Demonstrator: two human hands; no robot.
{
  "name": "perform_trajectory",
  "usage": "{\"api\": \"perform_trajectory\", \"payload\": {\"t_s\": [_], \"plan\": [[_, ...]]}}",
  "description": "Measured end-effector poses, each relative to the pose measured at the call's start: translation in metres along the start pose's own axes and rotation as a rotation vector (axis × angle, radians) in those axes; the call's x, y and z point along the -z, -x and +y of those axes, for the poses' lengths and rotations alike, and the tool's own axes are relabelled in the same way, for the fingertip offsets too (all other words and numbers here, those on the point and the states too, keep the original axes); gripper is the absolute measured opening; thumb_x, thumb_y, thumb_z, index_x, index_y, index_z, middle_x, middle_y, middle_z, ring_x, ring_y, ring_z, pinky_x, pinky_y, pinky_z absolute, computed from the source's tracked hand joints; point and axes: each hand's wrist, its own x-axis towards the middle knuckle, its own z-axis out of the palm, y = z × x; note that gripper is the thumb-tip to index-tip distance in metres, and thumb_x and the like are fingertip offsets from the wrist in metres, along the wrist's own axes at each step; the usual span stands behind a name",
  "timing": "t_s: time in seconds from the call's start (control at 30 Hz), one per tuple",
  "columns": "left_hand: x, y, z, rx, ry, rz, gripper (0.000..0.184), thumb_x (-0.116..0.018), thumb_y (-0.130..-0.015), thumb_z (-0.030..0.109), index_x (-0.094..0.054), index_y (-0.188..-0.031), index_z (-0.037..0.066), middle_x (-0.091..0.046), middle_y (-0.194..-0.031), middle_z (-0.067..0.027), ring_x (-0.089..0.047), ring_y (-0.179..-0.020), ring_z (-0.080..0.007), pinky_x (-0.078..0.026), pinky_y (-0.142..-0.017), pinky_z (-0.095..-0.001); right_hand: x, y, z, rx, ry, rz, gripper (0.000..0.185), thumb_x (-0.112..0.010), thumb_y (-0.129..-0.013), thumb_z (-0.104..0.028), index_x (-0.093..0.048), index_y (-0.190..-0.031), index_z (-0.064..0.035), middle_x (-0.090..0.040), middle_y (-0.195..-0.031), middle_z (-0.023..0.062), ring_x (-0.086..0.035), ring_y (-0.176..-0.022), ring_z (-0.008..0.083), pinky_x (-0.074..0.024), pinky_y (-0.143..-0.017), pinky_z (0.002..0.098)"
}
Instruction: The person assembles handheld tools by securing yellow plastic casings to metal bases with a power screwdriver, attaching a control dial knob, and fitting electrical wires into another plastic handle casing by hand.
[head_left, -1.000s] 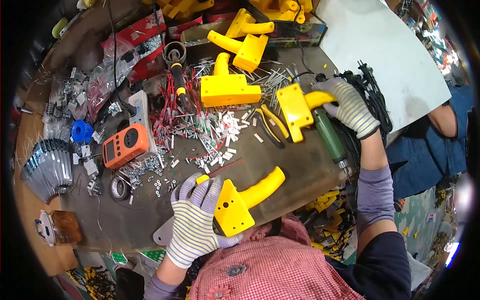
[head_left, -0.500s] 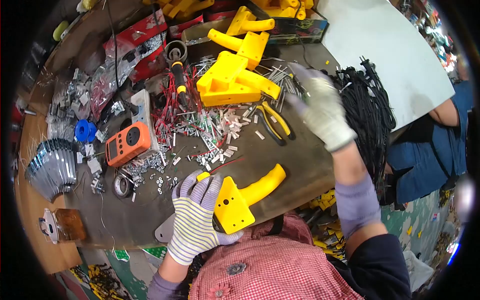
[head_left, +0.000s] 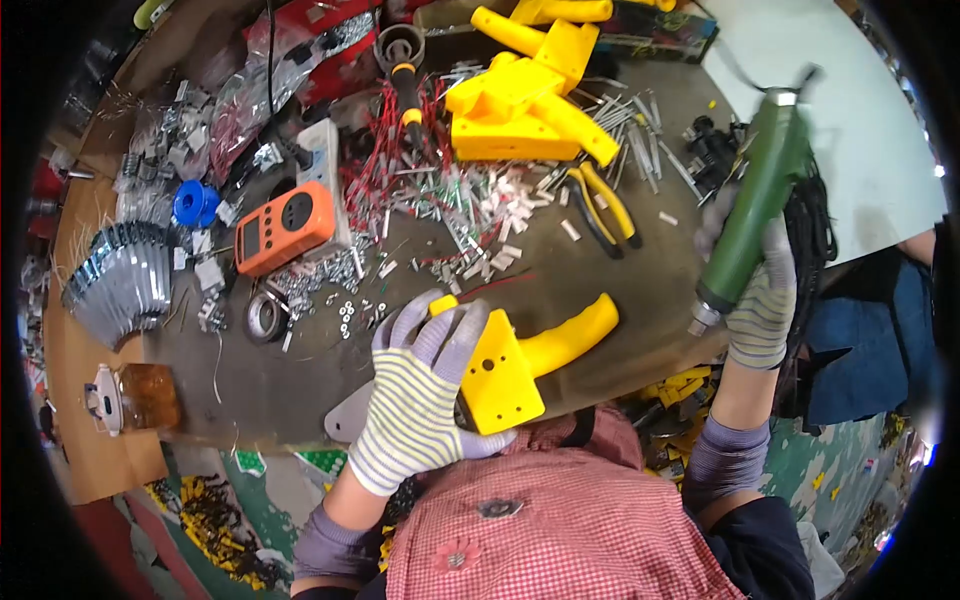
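Observation:
My left hand (head_left: 422, 385), in a striped glove, grips a yellow housing (head_left: 503, 372) at the front of the table; its handle points up and right. A small grey plate (head_left: 347, 412) lies beside this hand. On the right, my right hand (head_left: 765, 290) is wrapped round a green electric screwdriver (head_left: 756, 195), held aslant with its metal tip down and left. More yellow housings (head_left: 515, 138) are piled at the back. Yellow-black pliers (head_left: 602, 207) lie between the pile and my right hand.
An orange meter (head_left: 285, 228), black tape roll (head_left: 267, 316), blue spool (head_left: 196, 204) and amber jar (head_left: 148, 397) are at left. A soldering iron (head_left: 407, 100) stands in its holder. Black cables (head_left: 812, 225) lie at right, near a person's blue trousers (head_left: 868, 345).
My right hand put a yellow housing on the back pile, let it go and took up the green screwdriver. My left hand kept its hold. The view has shifted slightly.

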Motion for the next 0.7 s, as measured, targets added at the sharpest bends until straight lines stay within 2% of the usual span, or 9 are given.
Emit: {"api": "perform_trajectory", "payload": {"t_s": [0.03, 0.07, 0.13, 0.17, 0.27, 0.3, 0.7], "plan": [[-0.001, 0.0, -0.001, -0.002, 0.001, 0.004, 0.116, -0.082, -0.053, 0.064, -0.047, -0.149, 0.008, -0.05, -0.139, -0.0162, -0.041, -0.134, -0.0411, -0.031, -0.11, -0.0569, -0.031, 0.008, 0.002, 0.004, -0.255, 0.103, 0.052, -0.06, -0.101, -0.036, -0.048, -0.14, -0.0045, -0.064, -0.114, 0.0106, -0.062, -0.106, 0.0232, -0.0517, -0.095, 0.0435], [-0.002, 0.002, -0.003, -0.008, 0.001, 0.015, 0.116, -0.082, -0.053, 0.064, -0.047, -0.149, 0.008, -0.05, -0.139, -0.0164, -0.041, -0.134, -0.0411, -0.031, -0.11, -0.057, -0.061, 0.009, 0.005, -0.036, -0.317, 0.154, 0.054, -0.061, -0.099, -0.047, -0.052, -0.133, -0.0061, -0.061, -0.099, 0.0051, -0.057, -0.093, 0.0184, -0.0499, -0.089, 0.0446], [-0.005, 0.001, -0.004, -0.028, 0.014, 0.046, 0.117, -0.082, -0.053, 0.065, -0.047, -0.149, 0.008, -0.051, -0.138, -0.0169, -0.042, -0.133, -0.0411, -0.031, -0.11, -0.0572, -0.046, -0.005, 0.027, -0.045, -0.598, -0.308, 0.054, -0.063, -0.097, -0.05, -0.053, -0.129, -0.0078, -0.054, -0.085, -0.0001, -0.052, -0.081, 0.0161, -0.0473, -0.089, 0.042], [-0.003, -0.001, -0.002, -0.013, 0.025, 0.043, 0.116, -0.082, -0.053, 0.066, -0.048, -0.148, 0.008, -0.052, -0.137, -0.0173, -0.043, -0.132, -0.0414, -0.032, -0.109, -0.0574, -0.047, -0.004, 0.035, -0.089, -0.65, -0.185, 0.052, -0.064, -0.096, -0.051, -0.057, -0.123, -0.0078, -0.047, -0.074, -0.0033, -0.048, -0.071, 0.015, -0.0456, -0.089, 0.0402], [-0.005, 0.001, -0.003, -0.013, -0.001, 0.05, 0.115, -0.082, -0.054, 0.066, -0.049, -0.147, 0.008, -0.052, -0.137, -0.0171, -0.043, -0.132, -0.0416, -0.033, -0.109, -0.0576, -0.043, -0.007, 0.058, -0.12, -0.761, -0.038, 0.046, -0.063, -0.096, -0.05, -0.063, -0.114, -0.0078, -0.046, -0.07, -0.0026, -0.047, -0.063, 0.0157, -0.0457, -0.087, 0.0382], [-0.005, 0.001, -0.003, -0.014, 0.002, 0.056, 0.113, -0.083, -0.054, 0.065, -0.05, -0.147, 0.008, -0.052, -0.136, -0.0169, -0.043, -0.132, -0.0419, -0.033, -0.109, -0.0577, -0.042, -0.008, 0.062, -0.134, -0.797, -0.018, 0.044, -0.061, -0.096, -0.05, -0.065, -0.106, -0.0078, -0.046, -0.068, -0.0021, -0.046, -0.061, 0.0157, -0.0458, -0.087, 0.0379], [-0.004, -0.002, -0.002, 0.017, 0.036, 0.027, 0.112, -0.086, -0.051, 0.061, -0.051, -0.144, 0.009, -0.052, -0.136, -0.0143, -0.042, -0.134, -0.0413, -0.032, -0.11, -0.0589, -0.04, -0.009, 0.079, -0.115, -0.769, 0.042, 0.044, -0.056, -0.098, -0.052, -0.063, -0.102, -0.0092, -0.044, -0.067, -0.002, -0.044, -0.059, 0.0155, -0.0432, -0.078, 0.039]]}}
